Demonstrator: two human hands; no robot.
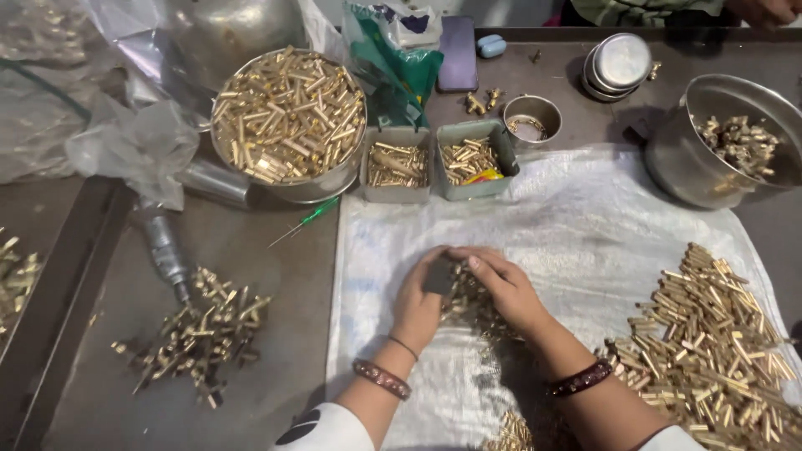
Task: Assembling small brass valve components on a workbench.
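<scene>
1. At 9 o'clock of the hands, a loose heap of brass fittings [196, 334] is seen on the bare surface [276, 276], with a metal hand tool [163, 246] beside it.
2. At 11 o'clock, a steel bowl [288, 125] is heaped with brass pins.
3. The left hand [418, 301] is closed around a small dark block [438, 277], held at its sides.
4. The right hand [501, 288] is curled, fingertips pressed onto the small pile of brass pieces [472, 305] lying on the white sheet [585, 225]; whether a piece is pinched cannot be told.
5. The pieces are judged stiff, smooth, light singly and prone to roll, best pinched mid-length.
6. At 12 o'clock, two grey trays [434, 163] of pins are set.
7. At 4 o'clock, a large pile of brass pins [710, 351] is spread.
</scene>
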